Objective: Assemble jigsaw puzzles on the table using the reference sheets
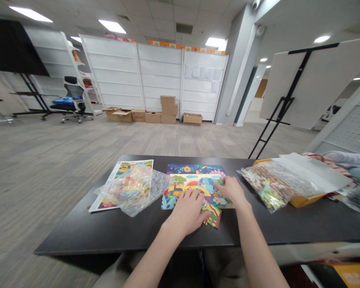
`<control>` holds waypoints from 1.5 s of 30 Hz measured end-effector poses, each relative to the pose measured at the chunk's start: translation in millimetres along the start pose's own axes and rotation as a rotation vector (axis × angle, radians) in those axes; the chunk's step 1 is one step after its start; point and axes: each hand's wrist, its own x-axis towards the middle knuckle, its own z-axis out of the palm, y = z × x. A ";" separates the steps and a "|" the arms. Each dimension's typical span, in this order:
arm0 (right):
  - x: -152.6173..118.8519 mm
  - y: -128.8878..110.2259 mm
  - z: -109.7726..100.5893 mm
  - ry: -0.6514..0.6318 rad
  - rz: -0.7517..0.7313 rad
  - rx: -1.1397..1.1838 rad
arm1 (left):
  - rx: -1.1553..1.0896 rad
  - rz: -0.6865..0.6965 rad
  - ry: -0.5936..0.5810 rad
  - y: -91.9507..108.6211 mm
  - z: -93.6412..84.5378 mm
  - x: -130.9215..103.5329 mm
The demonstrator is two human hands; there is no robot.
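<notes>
A brightly coloured animal jigsaw puzzle (195, 181) lies on the dark table in front of me, over a dark blue printed sheet or section (180, 169) at its far side. My left hand (188, 212) rests palm down on the near part of the puzzle, fingers stretched and hiding some of it. A loose green and yellow puzzle piece (215, 216) lies by its thumb, partly covered. At the puzzle's right edge is my right hand (232, 189), its fingers apart and touching the picture near a blue elephant. I see nothing gripped in either hand.
Left on the table (87, 236) lies a printed picture sheet (106, 203) beneath a clear plastic bag (157, 186). To the right sit a plastic-wrapped picture pack (270, 188), a yellow envelope (306, 200) and rolled cloth (348, 158). Beyond stand cardboard boxes (169, 110) and an easel board (315, 84).
</notes>
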 end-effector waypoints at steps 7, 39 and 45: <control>8.4 11.4 5.0 0.064 0.056 0.269 | 0.011 -0.010 -0.019 0.0 -0.5 3.0; -31.1 -67.4 -24.9 0.211 -0.043 1.380 | -1.001 -0.239 0.378 -18.9 7.0 30.7; -30.2 -67.2 -21.1 0.173 0.019 1.514 | -1.025 -0.265 0.368 -22.1 6.1 27.0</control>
